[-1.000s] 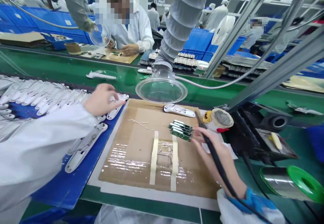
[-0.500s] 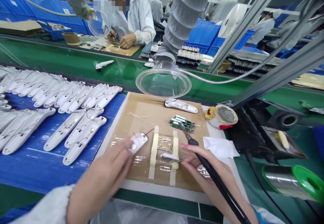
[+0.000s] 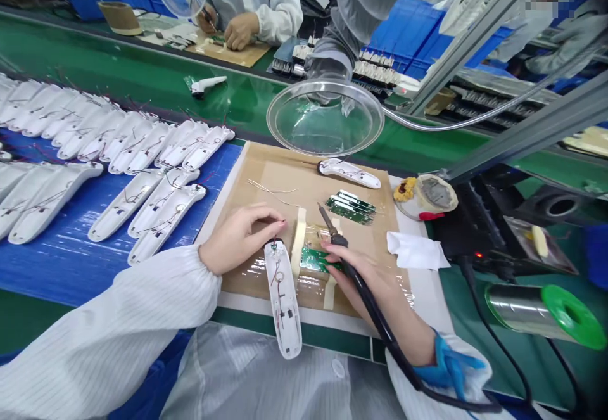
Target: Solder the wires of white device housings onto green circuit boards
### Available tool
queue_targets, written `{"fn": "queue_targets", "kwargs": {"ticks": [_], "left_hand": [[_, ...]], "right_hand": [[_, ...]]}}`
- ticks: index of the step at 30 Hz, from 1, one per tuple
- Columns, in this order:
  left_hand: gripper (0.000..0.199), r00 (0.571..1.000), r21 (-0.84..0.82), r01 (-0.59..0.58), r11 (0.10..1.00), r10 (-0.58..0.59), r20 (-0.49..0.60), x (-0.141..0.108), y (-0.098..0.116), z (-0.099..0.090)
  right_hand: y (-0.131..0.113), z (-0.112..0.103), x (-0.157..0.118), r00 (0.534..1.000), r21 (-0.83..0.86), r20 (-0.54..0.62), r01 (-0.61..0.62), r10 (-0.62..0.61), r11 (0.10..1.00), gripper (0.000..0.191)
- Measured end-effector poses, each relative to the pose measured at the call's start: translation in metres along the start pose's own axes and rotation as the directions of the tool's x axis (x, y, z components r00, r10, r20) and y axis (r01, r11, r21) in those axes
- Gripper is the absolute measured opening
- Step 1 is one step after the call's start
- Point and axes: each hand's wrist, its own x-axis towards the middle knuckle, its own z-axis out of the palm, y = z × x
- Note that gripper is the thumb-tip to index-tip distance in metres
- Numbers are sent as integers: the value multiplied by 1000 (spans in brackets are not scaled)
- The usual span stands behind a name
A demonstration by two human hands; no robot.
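My left hand (image 3: 244, 236) has its thumb and fingertips pinched together just above the top end of a white plastic housing (image 3: 284, 303); what lies between them is too small to tell. Red and dark wires and small parts show inside this housing, whose lower end reaches over the mat's front edge. In my right hand (image 3: 368, 277) is a soldering iron (image 3: 358, 277), its tip pointing up and away from me. Fingertips of that hand touch a green circuit board (image 3: 313, 259), which lies between pale tape strips (image 3: 298, 242) on the brown work mat (image 3: 247, 280).
Several green boards (image 3: 351, 208) and another white housing (image 3: 350, 173) lie farther back. An extraction hood (image 3: 325, 144) hangs above. To the right are a tip-cleaning pot (image 3: 430, 195), white tissue (image 3: 415, 251) and a solder spool (image 3: 527, 309). Wired housings (image 3: 166, 220) cover the blue sheet; a co-worker sits opposite.
The housing by my left hand has swung round to point toward me, and that hand is now at its far end. A green board now shows under my right fingertips. The view has tilted down.
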Motion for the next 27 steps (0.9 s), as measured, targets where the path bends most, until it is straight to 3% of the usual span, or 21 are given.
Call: {"fn": "queue_targets", "kwargs": {"ticks": [3, 6, 8, 10, 12, 14, 16, 17, 20, 25, 27], "left_hand": [[28, 999, -104, 27, 994, -24, 35, -3, -1, 4], [24, 997, -178, 49, 983, -37, 70, -10, -4, 6], [24, 995, -232, 78, 970, -61, 79, -12, -7, 8], [20, 992, -286, 113, 952, -91, 91, -10, -7, 11], [14, 990, -304, 112, 946, -81, 112, -5, -4, 12], [13, 990, -242, 48, 969, -15, 138, 1, 2, 12], [15, 981, -144, -14, 989, 42, 191, 6, 7, 10], [17, 973, -103, -26, 994, 49, 227, 8, 10, 9], [20, 953, -52, -10, 999, 25, 303, 10, 14, 9], [20, 954, -23, -43, 999, 47, 297, 8, 15, 13], [19, 951, -19, -49, 999, 53, 304, 8, 16, 14]], "right_hand": [[2, 1, -3, 996, -21, 90, 7, -5, 1000, 51], [-1, -2, 1, 996, 6, 86, 5, -6, 1000, 49], [-6, -5, 5, 999, 45, -28, -34, 36, 998, 42], [-10, -6, 8, 971, 58, -210, -105, 115, 993, 38], [-11, -7, 10, 875, 70, -446, -174, 187, 982, 35], [-10, -5, 11, 736, 136, -631, -206, 245, 969, 27], [-8, -3, 12, 640, 258, -709, -158, 298, 953, 20], [-8, -2, 12, 632, 319, -703, -127, 325, 939, 23], [-8, 1, 11, 665, 392, -668, -67, 334, 917, 30], [-9, 6, 12, 783, 321, -596, 27, 179, 947, 23], [-9, 7, 13, 810, 305, -565, 24, 160, 952, 22]]}}
